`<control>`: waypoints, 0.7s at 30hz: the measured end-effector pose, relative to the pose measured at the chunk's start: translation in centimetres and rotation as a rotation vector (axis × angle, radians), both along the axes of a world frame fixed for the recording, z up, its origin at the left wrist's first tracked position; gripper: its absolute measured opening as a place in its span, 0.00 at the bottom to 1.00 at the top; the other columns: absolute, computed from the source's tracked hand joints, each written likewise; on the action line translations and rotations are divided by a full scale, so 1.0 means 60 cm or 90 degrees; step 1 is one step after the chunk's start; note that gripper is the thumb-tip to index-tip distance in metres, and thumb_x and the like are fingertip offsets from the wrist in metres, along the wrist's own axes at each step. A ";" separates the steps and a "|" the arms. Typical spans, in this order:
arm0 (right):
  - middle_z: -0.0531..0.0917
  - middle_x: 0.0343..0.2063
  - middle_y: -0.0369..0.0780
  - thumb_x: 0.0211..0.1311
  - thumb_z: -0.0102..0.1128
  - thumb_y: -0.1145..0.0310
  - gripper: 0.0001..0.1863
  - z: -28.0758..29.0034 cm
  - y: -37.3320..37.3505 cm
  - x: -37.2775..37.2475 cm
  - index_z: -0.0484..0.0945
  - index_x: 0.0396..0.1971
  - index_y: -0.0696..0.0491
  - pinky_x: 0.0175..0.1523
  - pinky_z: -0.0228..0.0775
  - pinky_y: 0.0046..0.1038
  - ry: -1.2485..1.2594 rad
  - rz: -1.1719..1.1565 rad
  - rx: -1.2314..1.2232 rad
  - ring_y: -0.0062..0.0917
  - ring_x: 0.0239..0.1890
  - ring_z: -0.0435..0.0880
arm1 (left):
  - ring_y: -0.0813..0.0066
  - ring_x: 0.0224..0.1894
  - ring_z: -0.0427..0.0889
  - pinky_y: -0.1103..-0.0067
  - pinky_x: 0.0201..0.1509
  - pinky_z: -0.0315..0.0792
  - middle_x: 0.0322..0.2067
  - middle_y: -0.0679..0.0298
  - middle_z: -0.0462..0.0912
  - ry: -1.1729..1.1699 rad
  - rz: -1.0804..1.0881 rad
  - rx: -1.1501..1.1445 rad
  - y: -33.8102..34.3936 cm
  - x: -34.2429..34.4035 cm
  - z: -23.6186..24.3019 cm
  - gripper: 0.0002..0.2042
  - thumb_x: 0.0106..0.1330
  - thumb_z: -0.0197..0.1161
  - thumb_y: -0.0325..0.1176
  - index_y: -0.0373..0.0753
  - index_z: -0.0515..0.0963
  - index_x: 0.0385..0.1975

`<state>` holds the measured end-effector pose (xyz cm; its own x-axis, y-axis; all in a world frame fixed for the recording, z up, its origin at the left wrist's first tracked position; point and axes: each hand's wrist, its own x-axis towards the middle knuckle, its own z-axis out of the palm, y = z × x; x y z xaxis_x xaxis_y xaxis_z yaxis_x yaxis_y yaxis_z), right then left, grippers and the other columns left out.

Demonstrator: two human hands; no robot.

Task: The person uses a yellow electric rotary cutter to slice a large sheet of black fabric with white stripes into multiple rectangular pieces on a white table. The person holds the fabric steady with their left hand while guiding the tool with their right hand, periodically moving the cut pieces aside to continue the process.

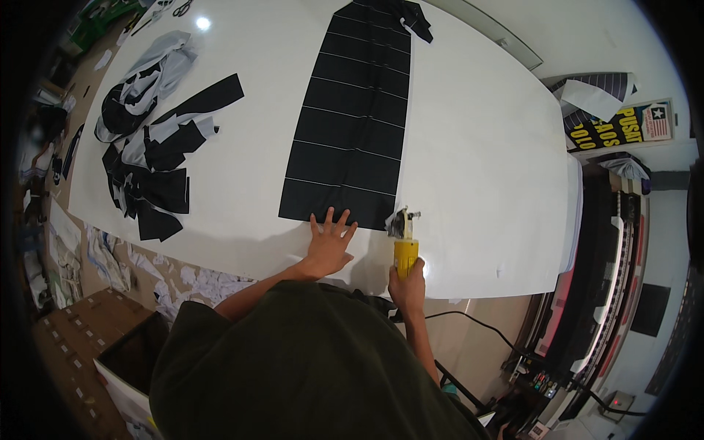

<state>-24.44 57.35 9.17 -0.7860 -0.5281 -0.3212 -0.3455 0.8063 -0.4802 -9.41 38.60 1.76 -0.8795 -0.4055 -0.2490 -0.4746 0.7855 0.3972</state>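
A long strip of black fabric [350, 110] with thin white cross lines lies flat on the white table [484, 161]. My left hand [329, 246] rests on its near edge, fingers spread, holding nothing. In my right hand [408, 286] is a yellow electric rotary cutter [405, 255], gripped by its body. The cutter's metal head stands at the near right corner of the fabric; whether the blade touches the cloth I cannot tell. A bunched dark piece of cloth [416, 20] lies at the strip's far end.
Black and grey fabric scraps [165, 180] lie in a heap at the table's left. Scissors [182, 8] are at the far left. A black cable [477, 320] runs off to the right. Beyond the right edge stands a long machine [598, 286]; a cardboard box [73, 352] sits lower left.
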 end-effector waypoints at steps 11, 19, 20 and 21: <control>0.82 0.42 0.63 0.66 0.67 0.64 0.28 0.006 0.045 0.036 0.63 0.56 0.63 0.48 0.76 0.54 0.000 0.017 0.004 0.65 0.45 0.83 | 0.35 0.82 0.39 0.26 0.73 0.36 0.82 0.52 0.44 0.000 0.006 -0.006 0.007 -0.001 -0.003 0.45 0.61 0.72 0.55 0.48 0.62 0.78; 0.80 0.45 0.64 0.65 0.69 0.63 0.33 -0.025 0.034 0.015 0.62 0.60 0.65 0.49 0.77 0.54 0.003 0.019 0.009 0.64 0.46 0.83 | 0.34 0.82 0.39 0.26 0.73 0.36 0.82 0.52 0.45 0.007 0.008 0.013 0.001 -0.001 0.007 0.45 0.61 0.73 0.54 0.47 0.62 0.78; 0.80 0.44 0.64 0.64 0.69 0.63 0.33 -0.026 0.032 0.016 0.62 0.60 0.65 0.49 0.77 0.54 0.002 0.013 0.006 0.64 0.45 0.83 | 0.34 0.82 0.39 0.26 0.73 0.37 0.82 0.52 0.45 0.003 0.006 0.012 0.000 -0.001 0.008 0.45 0.61 0.73 0.54 0.47 0.62 0.78; 0.80 0.44 0.64 0.64 0.69 0.63 0.32 -0.024 0.030 0.015 0.63 0.58 0.65 0.49 0.77 0.54 0.002 0.014 0.004 0.64 0.45 0.83 | 0.34 0.82 0.39 0.26 0.73 0.37 0.82 0.52 0.45 -0.001 0.005 0.013 0.000 -0.001 0.008 0.45 0.61 0.73 0.54 0.47 0.62 0.78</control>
